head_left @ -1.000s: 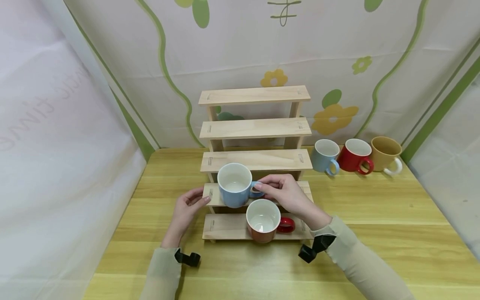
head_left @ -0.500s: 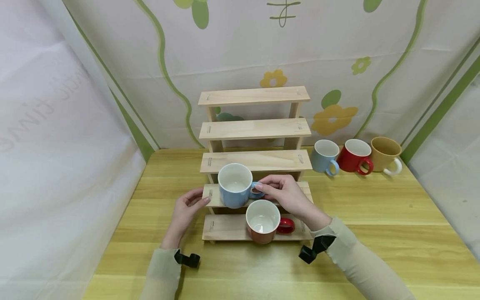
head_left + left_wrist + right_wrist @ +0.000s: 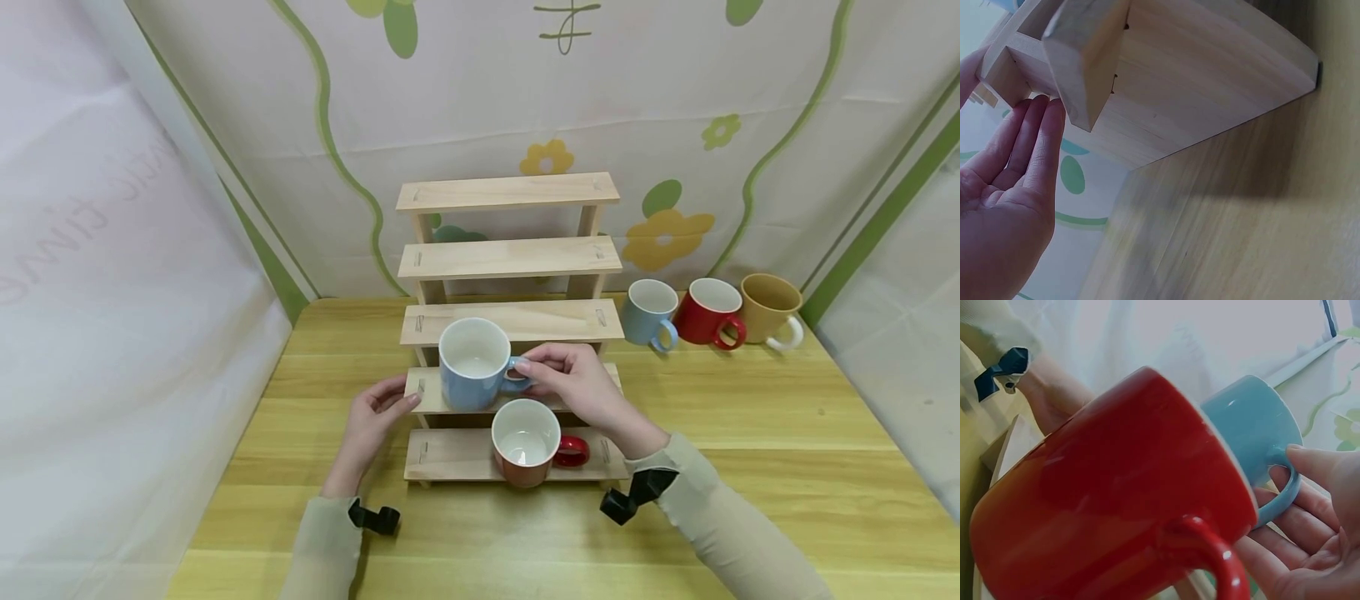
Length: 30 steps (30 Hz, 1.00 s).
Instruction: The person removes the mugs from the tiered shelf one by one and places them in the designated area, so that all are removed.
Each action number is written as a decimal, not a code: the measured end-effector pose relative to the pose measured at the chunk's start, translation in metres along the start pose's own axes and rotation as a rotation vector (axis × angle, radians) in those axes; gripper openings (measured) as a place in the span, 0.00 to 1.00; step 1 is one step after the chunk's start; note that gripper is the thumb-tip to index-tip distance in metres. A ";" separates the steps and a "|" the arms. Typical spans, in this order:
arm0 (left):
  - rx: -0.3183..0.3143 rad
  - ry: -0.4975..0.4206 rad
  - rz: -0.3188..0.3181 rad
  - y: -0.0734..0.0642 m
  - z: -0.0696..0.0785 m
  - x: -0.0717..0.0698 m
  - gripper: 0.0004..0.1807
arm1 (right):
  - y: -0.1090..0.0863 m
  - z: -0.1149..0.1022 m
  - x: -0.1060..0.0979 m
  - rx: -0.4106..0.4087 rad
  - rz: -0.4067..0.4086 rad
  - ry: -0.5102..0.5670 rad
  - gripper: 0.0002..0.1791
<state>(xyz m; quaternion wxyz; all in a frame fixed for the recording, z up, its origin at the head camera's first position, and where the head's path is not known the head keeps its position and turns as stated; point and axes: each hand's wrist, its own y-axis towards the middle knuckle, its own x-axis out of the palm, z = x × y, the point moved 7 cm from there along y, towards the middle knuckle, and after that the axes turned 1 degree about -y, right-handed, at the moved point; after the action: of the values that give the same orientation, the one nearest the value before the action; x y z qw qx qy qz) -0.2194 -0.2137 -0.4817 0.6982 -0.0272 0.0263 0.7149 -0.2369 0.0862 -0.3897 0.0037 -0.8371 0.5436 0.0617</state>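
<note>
In the head view, my right hand (image 3: pixel 573 383) pinches the handle of a light blue mug (image 3: pixel 468 393) with a white inside. That mug is upright at the second step from the bottom of a wooden tiered shelf (image 3: pixel 510 259); whether its base touches the board I cannot tell. My left hand (image 3: pixel 375 421) holds the left end of the same step, thumb on top and fingers (image 3: pixel 1041 147) under the board in the left wrist view. A red mug (image 3: pixel 525 473) with a white inside stands on the lowest step, its handle to the right. It hides part of the blue mug (image 3: pixel 1250 425) in the right wrist view.
Right of the shelf, along the back of the wooden table (image 3: pixel 750 517), stand another blue mug (image 3: pixel 643 321), another red mug (image 3: pixel 697 321) and a tan mug (image 3: pixel 761 315) with a white handle. A printed cloth (image 3: pixel 480 100) hangs behind.
Within the last half second the right hand and the blue mug have shifted slightly back and to the right. The left hand and the red mug stay where they were.
</note>
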 end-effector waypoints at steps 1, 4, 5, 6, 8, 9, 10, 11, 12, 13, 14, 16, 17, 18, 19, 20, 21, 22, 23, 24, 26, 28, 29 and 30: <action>0.003 0.002 0.001 0.000 0.000 0.000 0.24 | 0.000 -0.001 -0.001 -0.005 0.003 -0.002 0.13; 0.004 -0.001 0.004 0.001 0.000 0.000 0.23 | -0.001 -0.005 -0.002 -0.015 0.004 0.010 0.13; 0.003 -0.005 0.005 0.001 0.000 0.000 0.23 | -0.001 -0.007 -0.003 -0.021 0.003 0.018 0.13; 0.002 -0.007 0.003 0.001 0.001 0.000 0.23 | -0.002 -0.008 -0.004 -0.029 0.001 0.025 0.13; -0.002 -0.014 0.001 0.001 0.000 0.000 0.23 | -0.003 -0.012 -0.005 -0.048 -0.004 0.041 0.13; -0.004 -0.015 -0.002 0.001 0.000 0.000 0.23 | -0.003 -0.013 -0.006 -0.060 -0.007 0.048 0.12; -0.005 -0.017 -0.003 0.001 0.000 0.000 0.23 | -0.004 -0.015 -0.006 -0.071 -0.010 0.050 0.12; -0.007 -0.021 -0.003 0.001 0.000 0.000 0.23 | -0.005 -0.017 -0.007 -0.081 -0.013 0.052 0.12; -0.008 -0.023 -0.003 0.001 0.000 0.000 0.23 | -0.005 -0.018 -0.008 -0.090 -0.014 0.054 0.13; -0.008 -0.027 -0.003 0.000 0.000 0.000 0.23 | -0.006 -0.020 -0.008 -0.096 -0.012 0.058 0.13; -0.007 -0.031 -0.003 0.000 0.000 0.000 0.23 | -0.007 -0.022 -0.009 -0.100 -0.009 0.064 0.13; -0.005 -0.032 -0.006 0.000 0.000 0.000 0.23 | -0.009 -0.025 -0.011 -0.106 0.000 0.073 0.13; -0.003 -0.033 -0.007 0.000 0.000 0.000 0.23 | -0.009 -0.027 -0.013 -0.109 0.008 0.075 0.13; -0.002 -0.035 -0.009 0.000 -0.001 0.000 0.24 | -0.010 -0.029 -0.014 -0.112 0.015 0.082 0.13; -0.002 -0.038 -0.010 0.000 -0.001 0.000 0.24 | -0.011 -0.030 -0.015 -0.116 0.023 0.082 0.13; -0.002 -0.038 -0.012 0.000 -0.001 0.000 0.24 | -0.011 -0.031 -0.017 -0.121 0.028 0.084 0.12; -0.001 -0.037 -0.013 -0.001 -0.001 0.000 0.24 | -0.012 -0.032 -0.019 -0.127 0.034 0.084 0.13; -0.001 -0.040 -0.013 -0.001 -0.001 0.000 0.24 | -0.013 -0.034 -0.021 -0.133 0.045 0.084 0.12; 0.000 -0.041 -0.014 -0.001 -0.001 0.000 0.24 | -0.014 -0.035 -0.023 -0.141 0.055 0.085 0.12; 0.000 -0.042 -0.015 -0.001 -0.001 0.000 0.24 | -0.015 -0.036 -0.025 -0.147 0.065 0.089 0.12; 0.002 -0.041 -0.016 -0.001 -0.001 0.000 0.24 | -0.017 -0.038 -0.030 -0.162 0.086 0.093 0.11; 0.004 -0.044 -0.014 -0.001 -0.001 0.000 0.23 | -0.019 -0.040 -0.036 -0.177 0.107 0.099 0.11; 0.006 -0.042 -0.015 -0.001 -0.001 0.000 0.23 | -0.019 -0.040 -0.038 -0.183 0.114 0.101 0.10; 0.007 -0.040 -0.015 -0.001 -0.001 0.000 0.23 | -0.020 -0.041 -0.042 -0.190 0.122 0.101 0.10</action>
<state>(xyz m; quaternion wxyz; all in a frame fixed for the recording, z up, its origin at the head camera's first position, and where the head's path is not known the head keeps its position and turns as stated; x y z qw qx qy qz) -0.2182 -0.2141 -0.4830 0.7040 -0.0107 0.0145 0.7100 -0.2310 0.1293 -0.3462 -0.1069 -0.8010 0.5847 0.0706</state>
